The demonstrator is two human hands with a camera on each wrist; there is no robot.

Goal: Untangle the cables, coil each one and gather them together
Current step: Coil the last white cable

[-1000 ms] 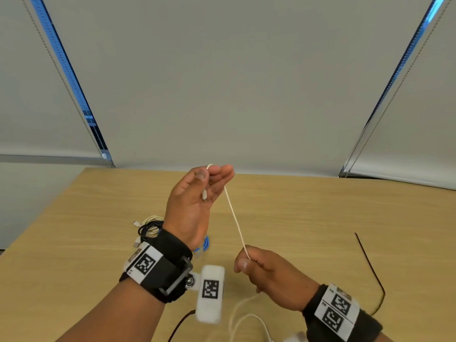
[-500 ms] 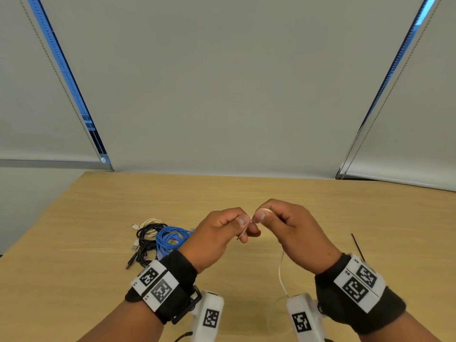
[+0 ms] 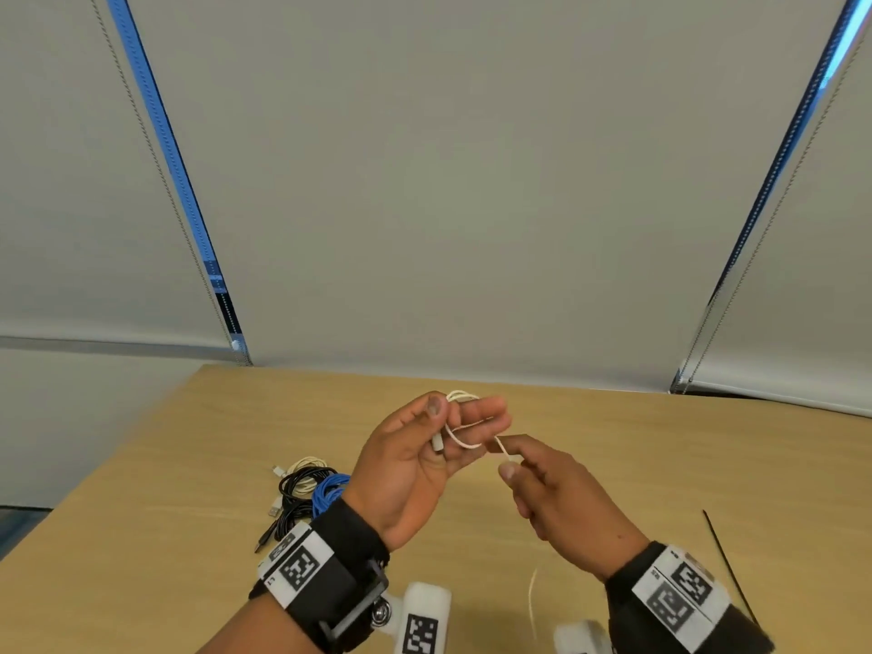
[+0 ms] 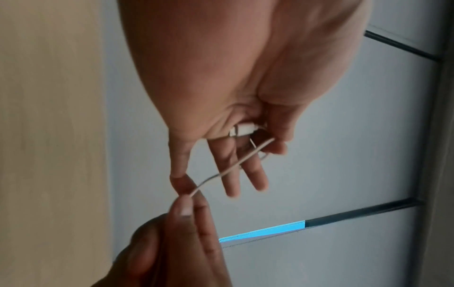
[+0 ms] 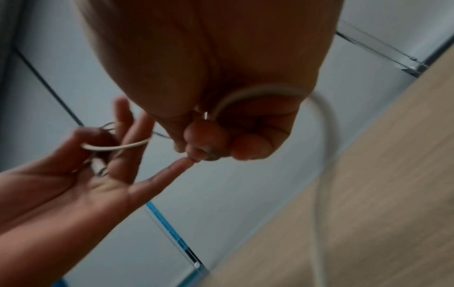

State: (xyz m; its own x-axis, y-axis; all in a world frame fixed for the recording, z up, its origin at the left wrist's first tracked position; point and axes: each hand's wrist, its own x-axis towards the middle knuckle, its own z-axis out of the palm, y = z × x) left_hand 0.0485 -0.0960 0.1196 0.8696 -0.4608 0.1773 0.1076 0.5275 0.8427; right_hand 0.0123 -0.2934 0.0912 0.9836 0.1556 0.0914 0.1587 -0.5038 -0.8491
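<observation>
The left hand (image 3: 410,464) is raised above the desk (image 3: 141,535), palm up. Its grip pinches the white cable (image 3: 465,420): thumb and forefinger press the cable near its plug (image 3: 439,443), and small loops of it ring the straighter outer fingers. In the left wrist view the plug (image 4: 242,130) lies at the base of the fingers, and a strand (image 4: 230,169) runs from the thumb side down to the other hand. The right hand (image 3: 561,498) sits just beside the left, slightly lower. Its grip is pressed together on the same cable, thumb and forefinger nipping the strand close to the left fingertips, the other fingers curled under. In the right wrist view the cable (image 5: 321,136) leaves the curled fingers, arcs round and drops along the desk's edge; the left hand (image 5: 81,174) shows there with a loop across its fingers.

A slack piece of the white cable (image 3: 532,601) hangs below the right hand.

On the desk left of the left wrist lie three coiled cables close together: a cream coil (image 3: 304,467) furthest, a black coil (image 3: 295,500) touching it, and a blue coil (image 3: 330,490) partly hidden by the wrist. Well apart at the right, a thin black cable (image 3: 722,554) lies on the desk.
</observation>
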